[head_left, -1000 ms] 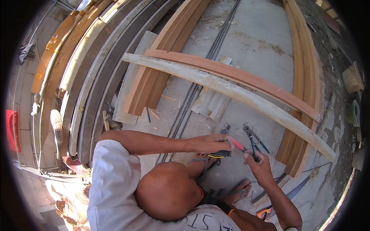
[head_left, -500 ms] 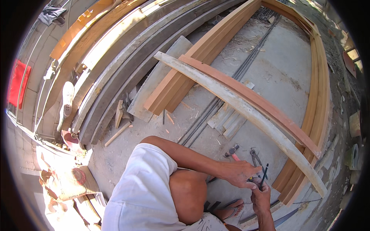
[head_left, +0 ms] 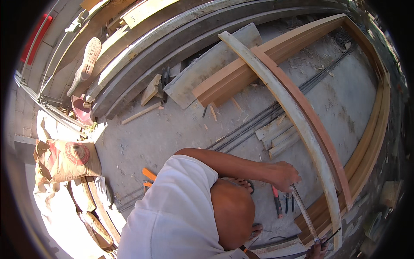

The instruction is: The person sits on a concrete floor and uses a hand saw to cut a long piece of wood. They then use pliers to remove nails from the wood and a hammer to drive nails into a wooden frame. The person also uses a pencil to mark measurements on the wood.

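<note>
My left hand is closed in a fist on one end of a tape measure's pale blade. The blade runs stretched down to my right hand, whose fingers are closed around its other end. A dark pencil sticks out of the right hand. That hand is partly cut off by the picture's lower edge. Just beyond the blade lie a reddish beam and a curved, whitish weathered plank, both set across thicker timbers. Below my left hand, a red-handled hammer and dark-handled pincers rest on the floor.
Long brown timbers form a large frame on the concrete. Steel bars and short wood offcuts lie inside it. Concrete beams are stacked at far left. A paper sack stands at left, near an orange object.
My hands were together at the pencil; now they are apart with the tape blade stretched between them. My right hand has moved down and right. The view has shifted too.
</note>
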A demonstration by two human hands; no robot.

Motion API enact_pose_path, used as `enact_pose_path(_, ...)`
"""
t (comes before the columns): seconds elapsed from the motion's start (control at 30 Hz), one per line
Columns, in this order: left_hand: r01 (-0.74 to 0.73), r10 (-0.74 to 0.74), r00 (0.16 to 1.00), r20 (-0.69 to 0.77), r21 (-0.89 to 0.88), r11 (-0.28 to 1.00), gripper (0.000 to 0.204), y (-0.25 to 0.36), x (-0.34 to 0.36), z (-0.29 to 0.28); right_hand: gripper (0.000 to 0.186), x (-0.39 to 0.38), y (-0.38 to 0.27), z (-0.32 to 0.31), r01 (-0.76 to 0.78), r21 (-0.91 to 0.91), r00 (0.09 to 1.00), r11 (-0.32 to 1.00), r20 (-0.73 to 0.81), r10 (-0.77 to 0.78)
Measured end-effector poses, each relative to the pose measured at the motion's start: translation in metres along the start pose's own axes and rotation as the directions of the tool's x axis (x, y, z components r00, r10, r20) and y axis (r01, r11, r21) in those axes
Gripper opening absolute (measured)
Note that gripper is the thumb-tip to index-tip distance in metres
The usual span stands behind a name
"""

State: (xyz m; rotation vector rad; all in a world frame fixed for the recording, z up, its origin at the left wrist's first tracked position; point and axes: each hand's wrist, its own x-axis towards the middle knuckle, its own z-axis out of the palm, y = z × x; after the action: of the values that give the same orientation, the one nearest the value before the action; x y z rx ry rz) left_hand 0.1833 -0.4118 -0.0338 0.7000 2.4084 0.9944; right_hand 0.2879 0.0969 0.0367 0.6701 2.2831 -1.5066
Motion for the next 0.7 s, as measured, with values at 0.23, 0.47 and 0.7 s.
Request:
enact_pose_path(0.23,0.016,0.054,0.966,-0.252,0.27,0.963,0.029,-0.021,-0.008,-0.103,0.019,-0.08,0.034,-0.239,0.199,0.408,0.832,0.891,-0.551,0.067)
enact_pose_path(0.47,0.161,-0.057,0.958,-0.281,0.363,0.918,0.013,-0.013,-0.023,-0.138,0.03,0.002,0.09,-0.226,0.156,0.526,0.709,0.836,-0.649,0.276)
enact_pose_path(0.7,0.179,-0.084,0.963,-0.255,0.379,0.908,0.016,0.005,-0.005,-0.141,0.024,0.076,0.105,-0.189,0.137,0.463,0.653,0.876,-0.707,0.272)
